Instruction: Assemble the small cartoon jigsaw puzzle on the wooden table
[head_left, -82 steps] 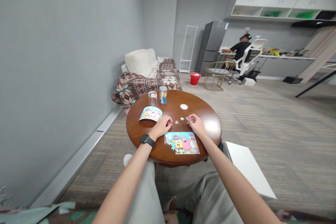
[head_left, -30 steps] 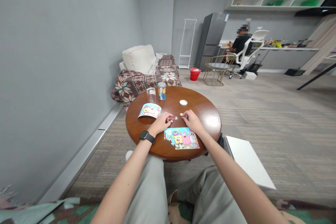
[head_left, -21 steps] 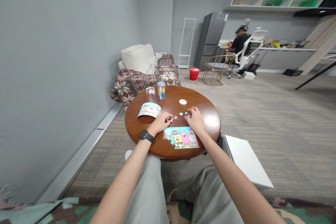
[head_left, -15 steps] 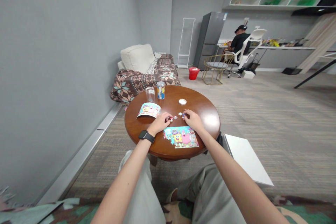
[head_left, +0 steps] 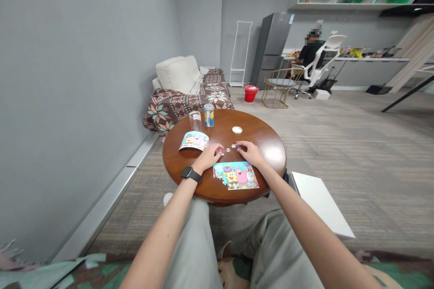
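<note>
My left hand [head_left: 210, 156] rests on the round table with its fingers closed around a small reddish jigsaw puzzle piece [head_left: 222, 151]. Opposite it, my right hand [head_left: 250, 151] pinches a dark blue-purple puzzle piece [head_left: 238, 147], mostly covered by the fingers. Between the fingertips lie a loose piece [head_left: 228, 150] and a pale one [head_left: 233, 146]. Just below my hands is the partly assembled cartoon puzzle [head_left: 240, 175], its lower left corner gapped with a jagged edge. A curved picture sheet [head_left: 194, 141] of the same cartoon lies left of my left hand.
On the wooden table [head_left: 261, 128] stand a clear glass [head_left: 195, 121] and a printed can [head_left: 209, 116]; a round white lid [head_left: 237, 130] lies flat. A white box-like surface [head_left: 322, 203] is at the right. Farther back, a person [head_left: 310, 52] sits near a red bin [head_left: 250, 93].
The view has shifted slightly, and my left leg has moved under the table. Both hands stay by the loose pieces, with only small finger movements.
</note>
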The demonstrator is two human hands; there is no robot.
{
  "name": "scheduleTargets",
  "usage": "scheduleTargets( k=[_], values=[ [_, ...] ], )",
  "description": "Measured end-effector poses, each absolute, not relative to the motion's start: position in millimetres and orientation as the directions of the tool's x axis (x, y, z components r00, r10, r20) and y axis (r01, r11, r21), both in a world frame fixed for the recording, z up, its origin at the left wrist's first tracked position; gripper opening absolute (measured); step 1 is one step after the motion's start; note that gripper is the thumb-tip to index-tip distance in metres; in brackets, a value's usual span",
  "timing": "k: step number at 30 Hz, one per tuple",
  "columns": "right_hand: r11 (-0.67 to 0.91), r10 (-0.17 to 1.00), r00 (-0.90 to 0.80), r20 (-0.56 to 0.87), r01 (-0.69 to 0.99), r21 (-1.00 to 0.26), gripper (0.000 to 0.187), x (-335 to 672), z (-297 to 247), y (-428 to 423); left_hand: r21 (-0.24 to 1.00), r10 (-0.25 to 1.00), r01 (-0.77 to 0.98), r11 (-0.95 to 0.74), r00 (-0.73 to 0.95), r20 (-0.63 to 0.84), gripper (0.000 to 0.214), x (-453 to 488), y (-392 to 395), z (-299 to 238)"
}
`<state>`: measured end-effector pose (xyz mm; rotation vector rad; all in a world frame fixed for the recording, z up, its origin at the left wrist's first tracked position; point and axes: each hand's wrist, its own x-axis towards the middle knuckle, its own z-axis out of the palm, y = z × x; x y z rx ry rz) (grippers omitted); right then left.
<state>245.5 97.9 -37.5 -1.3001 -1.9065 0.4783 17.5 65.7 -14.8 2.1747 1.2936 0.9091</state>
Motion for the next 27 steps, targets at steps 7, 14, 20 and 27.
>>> scheduleTargets(
  k=[7, 14, 20, 27],
  values=[
    [0.444, 0.884, -0.230, 0.406, 0.683, -0.580, 0.030, 245.5, -36.1, 95.6, 0.596, 0.865, 0.628, -0.501, 0.376, 0.331, 0.030, 16.9, 66.7, -15.7],
    [0.478, 0.874, -0.314, 0.372, 0.696, -0.536, 0.027, 245.0, -31.2, 93.5, 0.595, 0.865, 0.630, -0.499, 0.396, 0.307, 0.028, 17.2, 63.8, -11.2],
    [0.422, 0.889, -0.226, 0.399, 0.744, -0.518, 0.023, 243.7, -33.2, 93.5, 0.591, 0.861, 0.628, -0.507, 0.401, 0.312, 0.026, 16.9, 65.0, -12.2],
    [0.426, 0.882, -0.241, 0.404, 0.775, -0.467, 0.021, 242.0, -34.2, 94.5, 0.591, 0.817, 0.572, -0.570, 0.472, 0.332, 0.023, 16.8, 65.4, -14.4]
  ],
)
